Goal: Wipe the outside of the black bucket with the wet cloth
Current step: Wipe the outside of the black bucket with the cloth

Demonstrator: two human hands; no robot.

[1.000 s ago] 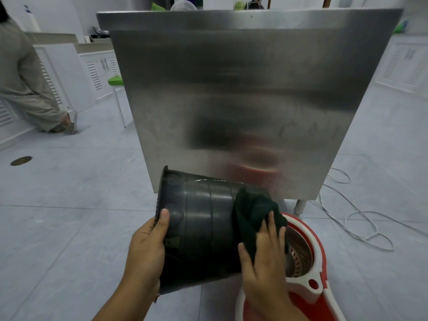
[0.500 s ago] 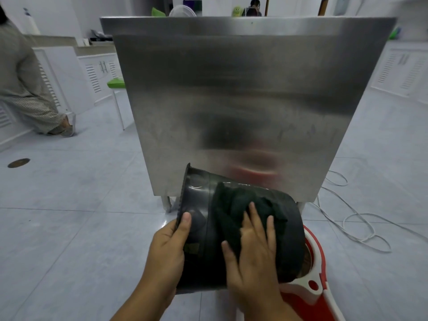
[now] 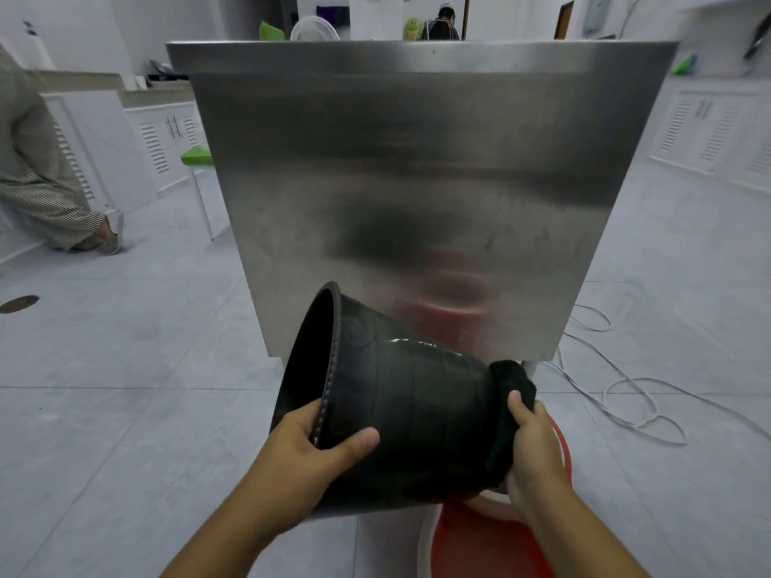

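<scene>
Grip: the left hand clamps the rim of the black bucket, thumb pressed on the outer wall and fingers curled inside the mouth. The right hand closes on the wet cloth and presses it against the bucket's base end; its fingers are mostly hidden behind the cloth.

Position: the bucket is held off the floor, tipped on its side, mouth to the left of the base and slightly raised. It sits in front of the steel cabinet, near that cabinet's lower edge, and above the red mop bucket, which lies below and right of the base.

Handling:
- The bucket appears light; one hand at the rim carries it.
- The ribbed wall looks stiff and unlikely to buckle under wiping pressure.
- A wet sheen shows along the upper wall, so the surface is probably slippery.
- The rolled rim is the securest hold; keep the thumb there.
- The cloth is soft and conforms to the curved base edge.
</scene>
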